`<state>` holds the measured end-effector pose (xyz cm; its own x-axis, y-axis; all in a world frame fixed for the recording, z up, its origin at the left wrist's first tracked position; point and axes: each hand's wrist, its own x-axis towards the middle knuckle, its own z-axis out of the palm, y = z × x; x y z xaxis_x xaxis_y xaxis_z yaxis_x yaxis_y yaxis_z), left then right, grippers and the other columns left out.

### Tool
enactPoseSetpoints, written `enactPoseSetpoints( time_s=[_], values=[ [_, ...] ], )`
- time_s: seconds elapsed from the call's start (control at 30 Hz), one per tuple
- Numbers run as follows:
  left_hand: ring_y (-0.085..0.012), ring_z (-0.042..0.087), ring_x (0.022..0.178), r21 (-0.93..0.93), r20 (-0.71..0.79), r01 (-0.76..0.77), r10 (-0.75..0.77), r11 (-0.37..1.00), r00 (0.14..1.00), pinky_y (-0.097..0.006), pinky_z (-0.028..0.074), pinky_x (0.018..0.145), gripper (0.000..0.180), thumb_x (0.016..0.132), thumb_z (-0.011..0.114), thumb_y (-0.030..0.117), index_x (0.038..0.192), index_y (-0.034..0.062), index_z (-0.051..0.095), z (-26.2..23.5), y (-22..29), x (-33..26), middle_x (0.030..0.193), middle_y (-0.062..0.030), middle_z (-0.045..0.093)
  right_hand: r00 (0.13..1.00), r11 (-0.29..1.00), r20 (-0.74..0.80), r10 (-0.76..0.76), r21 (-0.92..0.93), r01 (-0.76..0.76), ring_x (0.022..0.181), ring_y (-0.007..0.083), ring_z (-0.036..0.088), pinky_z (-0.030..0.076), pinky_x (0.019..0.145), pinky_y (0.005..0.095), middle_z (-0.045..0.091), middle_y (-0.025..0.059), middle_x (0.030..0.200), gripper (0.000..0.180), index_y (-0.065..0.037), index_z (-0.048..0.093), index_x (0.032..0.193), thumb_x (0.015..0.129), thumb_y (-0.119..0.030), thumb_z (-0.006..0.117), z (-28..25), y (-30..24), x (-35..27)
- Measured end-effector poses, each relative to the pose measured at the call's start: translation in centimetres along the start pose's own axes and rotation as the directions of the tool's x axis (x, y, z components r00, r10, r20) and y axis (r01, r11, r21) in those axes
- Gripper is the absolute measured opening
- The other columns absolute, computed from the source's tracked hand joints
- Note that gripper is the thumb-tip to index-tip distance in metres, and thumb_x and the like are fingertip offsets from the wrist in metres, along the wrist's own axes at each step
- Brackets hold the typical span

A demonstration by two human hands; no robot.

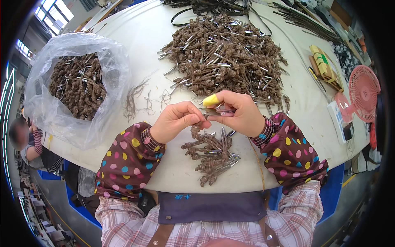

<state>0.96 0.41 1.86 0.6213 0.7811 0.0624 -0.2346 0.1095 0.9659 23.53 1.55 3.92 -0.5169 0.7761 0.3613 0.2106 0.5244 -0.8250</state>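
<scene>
One left hand (176, 122) and one right hand (243, 114) meet at one knotted brown cord (196, 131) and one pair of snips (214, 112). Just below the grip lies one small heap (212, 154), perhaps a dozen pieces, much overlapped; beyond the grip, one large heap (224, 61). Left of it stands one plastic bag (78, 128); right, one pink fan (364, 91).

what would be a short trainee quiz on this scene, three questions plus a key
1. Which colour is the finger cover on the right hand: a) red, b) yellow, c) blue?
2. True or false: the pink fan is left of the clear plastic bag.
3. Fill in: the big pile of knotted brown cords lies ____ from the person than the small pile.

Key: 1. b; 2. false; 3. farther
</scene>
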Motion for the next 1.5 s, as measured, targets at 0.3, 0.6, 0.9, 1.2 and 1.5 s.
enactPoseSetpoints(
  time_s=[0.3,0.6,0.9,1.2,1.5],
  values=[
    [-0.012,0.061,0.084,0.531,-0.218,-0.125,0.277,0.838,0.936,-0.025,0.047,0.077,0.01,0.092,0.056,0.009,0.093,-0.0004,0.061,-0.5,0.0,0.3,0.09,-0.0078,0.066,0.993,0.987,-0.095,-0.07,-0.149,0.055,0.065,0.0223,0.061,0.048,0.058,0.0298,0.057,0.0087,0.077,0.03,-0.004,0.061,0.087,0.081,-0.032,0.069,0.7,-0.4,-0.4],
    [-0.0192,0.059,0.079,0.765,-0.109,-0.18,0.4,0.618,0.91,-0.03,0.047,0.072,0.005,0.086,0.062,0.008,0.087,0.0036,0.066,-0.3,0.1,0.6,0.08,-0.0063,0.065,0.996,0.952,-0.037,-0.081,-0.3,0.066,0.061,0.0238,0.058,0.045,0.053,0.0331,0.057,0.0045,0.07,0.029,-0.008,0.059,0.077,0.083,-0.035,0.065,0.9,0.4,-0.4],
    [-0.0226,0.057,0.078,0.865,0.02,-0.23,0.43,0.445,0.903,-0.032,0.045,0.074,0.004,0.081,0.066,0.007,0.084,0.0054,0.066,-0.5,0.0,0.8,0.078,-0.0046,0.064,0.997,0.935,0.012,-0.078,-0.346,0.077,0.063,0.0238,0.059,0.046,0.054,0.0337,0.058,0.0035,0.072,0.026,-0.01,0.059,0.077,0.083,-0.035,0.064,0.9,0.4,-0.4],
    [-0.0231,0.055,0.077,0.894,0.041,-0.235,0.455,0.38,0.89,-0.034,0.042,0.078,0.004,0.08,0.066,0.009,0.082,0.0064,0.064,0.0,0.5,0.8,0.078,-0.0041,0.063,0.997,0.948,-0.007,-0.075,-0.309,0.069,0.064,0.0234,0.061,0.047,0.054,0.0329,0.06,0.0036,0.075,0.025,-0.009,0.06,0.078,0.082,-0.033,0.066,1.0,0.7,-0.5],
    [-0.0227,0.056,0.079,0.892,0.032,-0.211,0.408,0.4,0.912,-0.034,0.042,0.08,0.005,0.082,0.065,0.011,0.082,0.0068,0.063,-0.1,0.6,0.7,0.08,-0.0035,0.064,0.995,0.938,0.008,-0.097,-0.334,0.094,0.062,0.023,0.061,0.046,0.053,0.0325,0.059,0.0035,0.074,0.026,-0.009,0.061,0.078,0.082,-0.034,0.066,0.9,0.9,-0.5]
  ],
)
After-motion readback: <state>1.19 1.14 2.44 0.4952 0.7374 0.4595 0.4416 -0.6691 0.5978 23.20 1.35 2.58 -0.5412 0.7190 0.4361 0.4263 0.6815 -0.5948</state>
